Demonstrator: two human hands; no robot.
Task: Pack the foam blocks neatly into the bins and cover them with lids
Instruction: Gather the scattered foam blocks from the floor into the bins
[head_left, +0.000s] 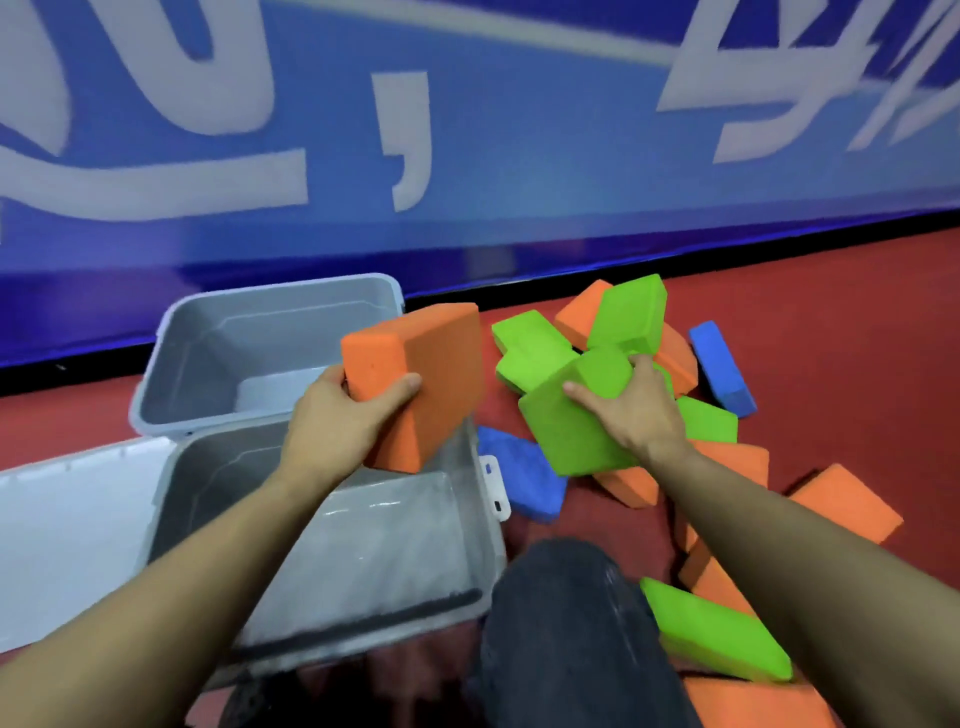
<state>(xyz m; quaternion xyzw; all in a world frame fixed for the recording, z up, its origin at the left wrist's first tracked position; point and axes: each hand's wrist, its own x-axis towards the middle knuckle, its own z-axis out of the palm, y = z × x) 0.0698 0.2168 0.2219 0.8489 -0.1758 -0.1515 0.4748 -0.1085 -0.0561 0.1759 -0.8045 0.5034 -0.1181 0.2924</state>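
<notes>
My left hand (337, 415) grips an orange foam block (431, 374) by its near end, holding it above the far right corner of the near grey bin (483, 551). My right hand (631, 405) grips a green foam block (566, 431) on top of a heap of several orange, green and blue blocks (722, 364) on the red floor to the right. A second grey bin (156, 379) stands behind the near one. Both bins hold no blocks. A pale lid (62, 530) lies left of the near bin.
A blue banner wall (467, 156) with white lettering runs close behind the bins and heap. My dark-trousered knee (566, 623) is between the near bin and the blocks. More orange and green blocks (717, 634) lie by my right forearm.
</notes>
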